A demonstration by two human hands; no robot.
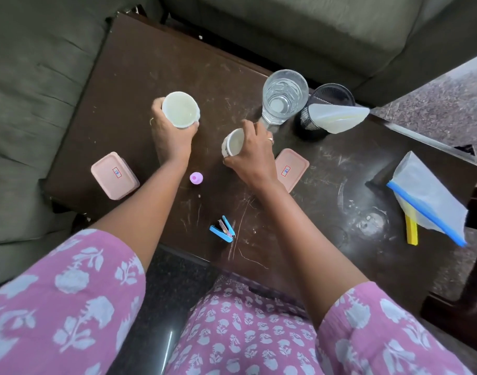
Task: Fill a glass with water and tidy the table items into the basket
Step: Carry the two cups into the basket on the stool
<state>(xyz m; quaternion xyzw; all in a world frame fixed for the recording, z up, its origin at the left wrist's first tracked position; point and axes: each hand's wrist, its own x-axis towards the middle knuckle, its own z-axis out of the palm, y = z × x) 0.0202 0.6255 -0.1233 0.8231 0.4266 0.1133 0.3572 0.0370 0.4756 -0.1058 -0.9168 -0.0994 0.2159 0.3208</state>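
My left hand (169,131) grips a white cup (180,109) held upright over the dark wooden table (139,77). My right hand (252,155) grips a second, smaller white cup (233,143), tilted to the left, near the table's middle. Just behind that hand stands a clear glass (284,97) with water in it. A black mesh basket (322,112) stands to the right of the glass with a clear plastic bag (340,117) hanging out of it.
A pink lidded box (114,175) lies at the left; a pink lid (292,167) lies under my right wrist. A small purple cap (196,177), a blue stapler (223,230), a zip bag (426,196) and a yellow clip (412,231) lie about. Grey sofas surround the table.
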